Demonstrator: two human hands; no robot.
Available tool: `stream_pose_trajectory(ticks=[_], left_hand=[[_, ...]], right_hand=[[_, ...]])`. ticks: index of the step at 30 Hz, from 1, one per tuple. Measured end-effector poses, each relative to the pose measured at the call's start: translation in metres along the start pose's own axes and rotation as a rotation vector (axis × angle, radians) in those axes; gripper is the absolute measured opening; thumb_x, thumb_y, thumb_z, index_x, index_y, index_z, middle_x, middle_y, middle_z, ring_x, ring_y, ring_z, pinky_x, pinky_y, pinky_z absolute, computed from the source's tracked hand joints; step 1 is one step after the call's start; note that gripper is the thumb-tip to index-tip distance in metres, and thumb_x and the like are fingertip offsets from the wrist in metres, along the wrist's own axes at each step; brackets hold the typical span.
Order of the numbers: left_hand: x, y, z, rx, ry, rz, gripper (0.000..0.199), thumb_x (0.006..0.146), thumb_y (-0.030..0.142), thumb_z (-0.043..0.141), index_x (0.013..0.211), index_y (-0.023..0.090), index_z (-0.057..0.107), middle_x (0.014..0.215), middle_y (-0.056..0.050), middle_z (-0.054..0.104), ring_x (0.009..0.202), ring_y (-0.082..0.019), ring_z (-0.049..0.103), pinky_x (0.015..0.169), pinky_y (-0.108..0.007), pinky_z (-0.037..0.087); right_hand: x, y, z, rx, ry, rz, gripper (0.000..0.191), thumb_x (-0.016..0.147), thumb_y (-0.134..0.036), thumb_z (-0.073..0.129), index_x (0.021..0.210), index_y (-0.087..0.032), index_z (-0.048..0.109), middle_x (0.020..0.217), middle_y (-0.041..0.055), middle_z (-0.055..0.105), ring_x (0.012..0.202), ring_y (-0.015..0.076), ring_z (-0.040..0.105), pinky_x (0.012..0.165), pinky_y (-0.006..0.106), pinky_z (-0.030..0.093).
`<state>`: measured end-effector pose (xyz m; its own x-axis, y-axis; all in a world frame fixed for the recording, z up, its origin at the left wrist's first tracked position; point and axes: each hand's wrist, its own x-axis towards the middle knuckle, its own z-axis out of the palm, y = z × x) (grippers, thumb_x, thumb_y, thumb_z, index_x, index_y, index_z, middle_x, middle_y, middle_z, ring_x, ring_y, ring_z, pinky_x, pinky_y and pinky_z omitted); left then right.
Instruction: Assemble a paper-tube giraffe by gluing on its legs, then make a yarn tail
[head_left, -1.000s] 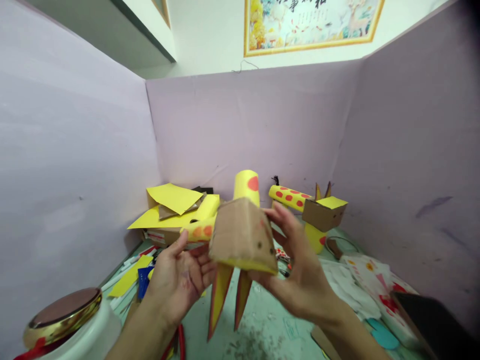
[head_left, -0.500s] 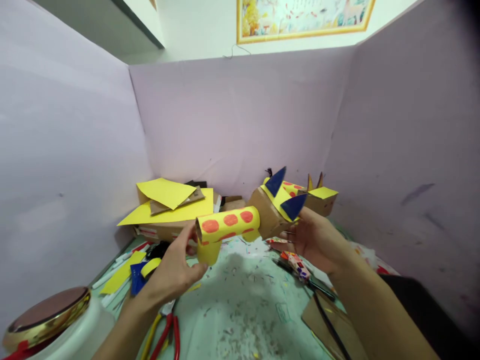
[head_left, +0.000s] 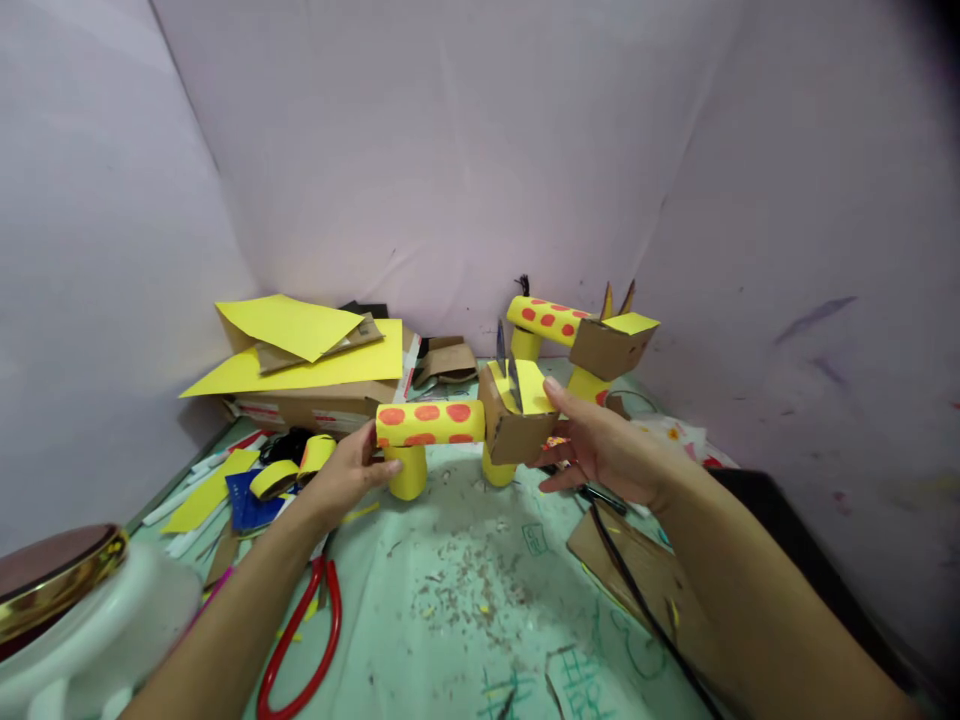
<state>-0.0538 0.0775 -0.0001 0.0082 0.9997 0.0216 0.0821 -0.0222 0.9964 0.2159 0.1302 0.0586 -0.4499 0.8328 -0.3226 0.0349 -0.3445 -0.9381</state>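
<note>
A paper animal (head_left: 431, 424) has a yellow tube body with red-orange spots, two yellow roll legs and a cardboard box head with a yellow top and dark blue ears. It is upright at the table's middle. My left hand (head_left: 346, 480) grips its rear end, thumb against the back leg. My right hand (head_left: 600, 445) is at the head's right side, thumb touching the yellow top and the other fingers spread apart below. A similar spotted animal (head_left: 551, 320) with brown pointed ears and a black tuft stands behind, to the right.
Yellow sheets (head_left: 300, 325) lie on a cardboard box (head_left: 315, 405) at the back left. Red-handled scissors (head_left: 336, 620), a white jar (head_left: 127, 620) and blue paper (head_left: 251, 503) are left. Cardboard (head_left: 637, 565) and a black cable (head_left: 637, 600) lie right.
The held animal has come down from a tilted position to upright on the table, its head turned more to the front. Both hands moved with it, and the camera view has tilted downward.
</note>
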Motion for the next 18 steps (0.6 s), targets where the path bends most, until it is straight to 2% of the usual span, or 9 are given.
stream_pose_trajectory(ticks=[4,6,8,10,11,13,15,18], left_hand=[[0.004,-0.014,-0.004,0.004,0.017,-0.051,0.059,0.055,0.027,0.076,0.107,0.012,0.053,0.116,-0.015,0.063,0.108,-0.033,0.057,0.09,-0.041,0.045],[0.005,-0.018,-0.004,-0.003,0.013,-0.066,0.059,0.054,0.027,0.076,0.106,0.012,0.053,0.114,-0.015,0.064,0.106,-0.033,0.058,0.088,-0.042,0.046],[0.004,-0.019,-0.005,-0.006,0.01,-0.082,0.059,0.053,0.026,0.077,0.106,0.012,0.053,0.111,-0.014,0.065,0.104,-0.033,0.059,0.086,-0.042,0.048],[0.004,-0.019,-0.004,0.004,0.001,-0.098,0.061,0.052,0.024,0.077,0.107,0.012,0.053,0.109,-0.014,0.066,0.102,-0.033,0.06,0.085,-0.042,0.048],[0.004,-0.02,-0.004,0.011,-0.006,-0.105,0.062,0.051,0.023,0.077,0.107,0.012,0.052,0.108,-0.014,0.067,0.101,-0.033,0.061,0.084,-0.042,0.049],[0.004,-0.021,-0.003,0.035,-0.017,-0.115,0.063,0.051,0.023,0.077,0.108,0.011,0.052,0.107,-0.014,0.067,0.098,-0.031,0.063,0.083,-0.042,0.05],[0.005,-0.023,-0.002,0.082,-0.01,-0.117,0.063,0.051,0.026,0.077,0.107,0.011,0.052,0.106,-0.014,0.067,0.095,-0.03,0.064,0.081,-0.041,0.051],[0.008,-0.026,0.001,0.156,0.016,-0.111,0.059,0.051,0.027,0.076,0.103,0.012,0.054,0.104,-0.013,0.068,0.093,-0.03,0.064,0.08,-0.04,0.051]], right_hand=[[0.008,0.013,-0.003,0.013,-0.077,0.015,0.054,0.078,-0.067,0.042,0.098,-0.021,0.063,0.095,0.0112,0.066,0.063,0.0185,0.063,0.045,0.028,0.054],[0.014,0.019,-0.008,0.016,-0.02,0.036,0.055,0.079,-0.067,0.039,0.097,-0.02,0.063,0.1,0.0134,0.065,0.065,0.0204,0.064,0.043,0.03,0.054],[0.019,0.028,-0.014,0.011,0.077,0.027,0.044,0.081,-0.057,0.041,0.093,-0.02,0.061,0.1,0.0142,0.065,0.067,0.0218,0.064,0.045,0.033,0.054],[0.025,0.039,-0.019,-0.029,0.144,-0.055,0.026,0.074,-0.039,0.054,0.091,-0.02,0.059,0.098,0.0127,0.066,0.072,0.0226,0.066,0.056,0.037,0.056],[0.028,0.046,-0.021,-0.055,0.162,-0.105,0.025,0.067,-0.029,0.059,0.091,-0.021,0.058,0.099,0.0113,0.066,0.078,0.023,0.066,0.065,0.039,0.056],[0.034,0.06,-0.022,-0.118,0.159,-0.211,0.04,0.055,-0.014,0.065,0.093,-0.022,0.057,0.106,0.0093,0.065,0.093,0.0237,0.064,0.085,0.04,0.05],[0.041,0.072,-0.018,-0.177,0.125,-0.315,0.053,0.049,-0.01,0.067,0.099,-0.022,0.055,0.115,0.009,0.062,0.106,0.0236,0.059,0.096,0.039,0.043],[0.053,0.083,-0.009,-0.312,0.105,-0.47,0.057,0.05,-0.014,0.07,0.104,-0.02,0.051,0.116,0.01,0.063,0.107,0.0236,0.059,0.094,0.038,0.044]])
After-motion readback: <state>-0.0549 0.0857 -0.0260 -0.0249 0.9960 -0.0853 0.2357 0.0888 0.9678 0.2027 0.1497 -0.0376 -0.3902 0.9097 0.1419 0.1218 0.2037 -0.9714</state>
